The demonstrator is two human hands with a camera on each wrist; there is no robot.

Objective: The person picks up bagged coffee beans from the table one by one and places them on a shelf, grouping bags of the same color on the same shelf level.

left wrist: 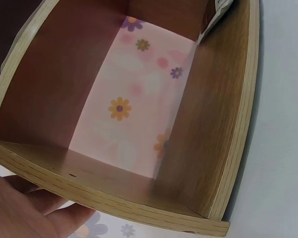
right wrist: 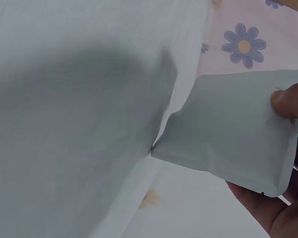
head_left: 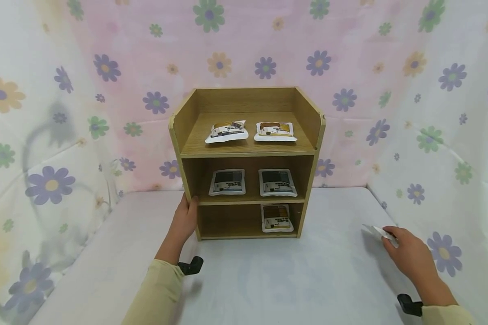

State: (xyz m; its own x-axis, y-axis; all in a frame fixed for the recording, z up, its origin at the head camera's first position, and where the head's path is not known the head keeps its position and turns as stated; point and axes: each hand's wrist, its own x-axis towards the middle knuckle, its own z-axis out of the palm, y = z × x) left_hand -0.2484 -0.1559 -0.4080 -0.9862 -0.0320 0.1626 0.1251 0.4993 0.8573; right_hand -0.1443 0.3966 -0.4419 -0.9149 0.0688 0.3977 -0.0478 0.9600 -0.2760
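Observation:
A small wooden shelf [head_left: 244, 154] with three levels stands on the white surface. My left hand [head_left: 185, 220] grips its left side panel low down, by the edge of the middle board. In the left wrist view, the fingers [left wrist: 72, 218] lie along the outside of that panel. Out to the right, my right hand [head_left: 410, 253] pinches a flat white pouch [right wrist: 233, 129] between thumb and fingers. The pouch's plain back shows in the right wrist view, with the thumb [right wrist: 290, 101] on its edge.
On the top level lie two printed pouches, a left one [head_left: 227, 131] and a right one [head_left: 275, 131]. Two dark pouches, left [head_left: 227, 182] and right [head_left: 278, 183], occupy the middle level. A brown pouch [head_left: 277, 218] leans at the bottom right. Flowered cloth [head_left: 244, 40] surrounds the surface.

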